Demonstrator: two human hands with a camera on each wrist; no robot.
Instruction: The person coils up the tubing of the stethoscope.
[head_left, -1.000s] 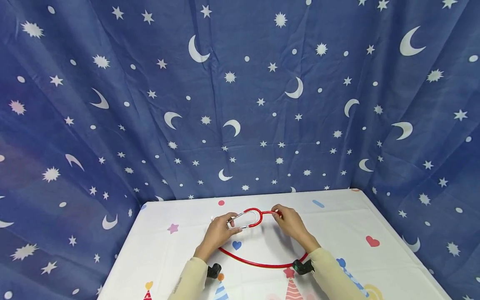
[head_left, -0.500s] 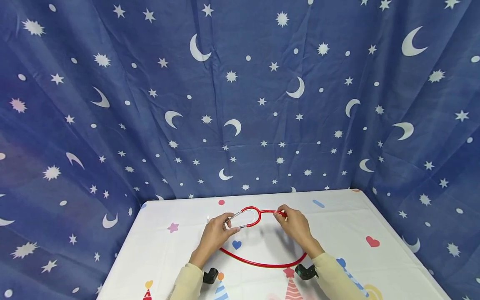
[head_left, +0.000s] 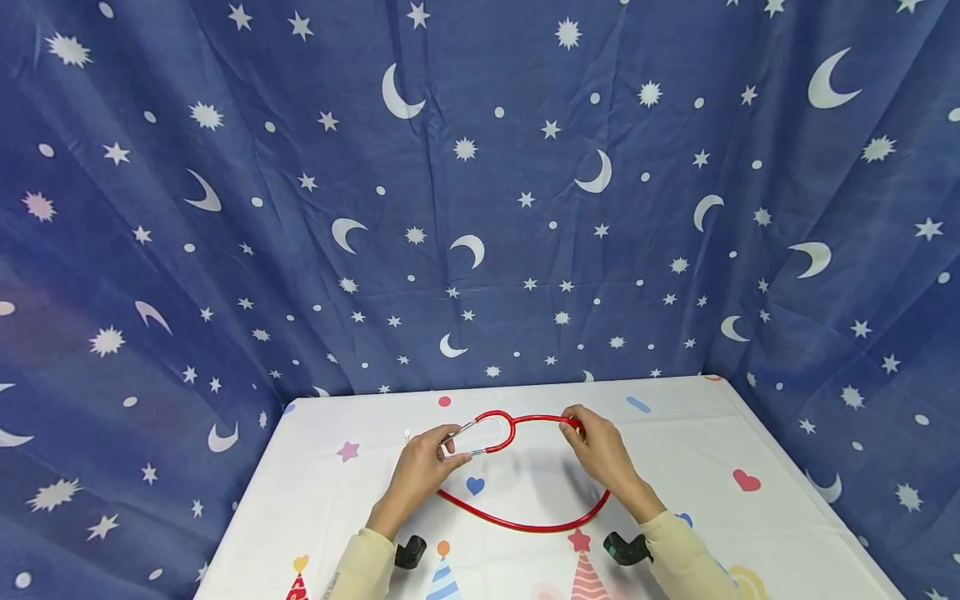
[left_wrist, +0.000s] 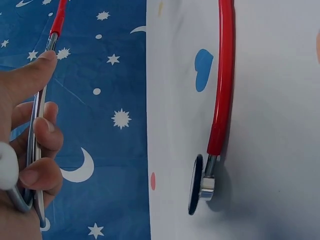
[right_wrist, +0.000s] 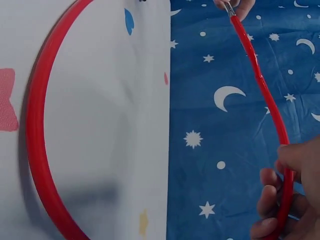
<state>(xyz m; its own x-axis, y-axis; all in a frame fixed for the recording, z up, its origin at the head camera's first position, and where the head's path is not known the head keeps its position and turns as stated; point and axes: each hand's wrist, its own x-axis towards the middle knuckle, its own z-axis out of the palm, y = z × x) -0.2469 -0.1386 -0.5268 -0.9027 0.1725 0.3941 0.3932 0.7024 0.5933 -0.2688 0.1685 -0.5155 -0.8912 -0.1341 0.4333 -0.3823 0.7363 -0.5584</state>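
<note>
A stethoscope with red tubing (head_left: pixel 517 527) is held partly above the table. My left hand (head_left: pixel 420 467) grips its metal ear tubes (left_wrist: pixel 39 115), thumb on one side and fingers curled on the other. A white ear tip (left_wrist: pixel 7 166) pokes out near the palm. My right hand (head_left: pixel 603 450) holds the red tube just past the Y-shaped fork (head_left: pixel 510 421), fingers curled round it in the right wrist view. Below, the rest of the tube curves across the table. Its chest piece (left_wrist: pixel 202 185) shows in the left wrist view, at the tube's end; the left hand hides it in the head view.
A white cloth (head_left: pixel 360 500) printed with hearts, stars and party hats covers the table. Behind and at both sides hangs a blue curtain (head_left: pixel 480 208) with moons and stars. Black wrist cameras (head_left: pixel 628 548) sit under the sleeves.
Both hands have moved apart a little, the left leftward and the right rightward along the tube. More of the red tube now shows between fork and right hand.
</note>
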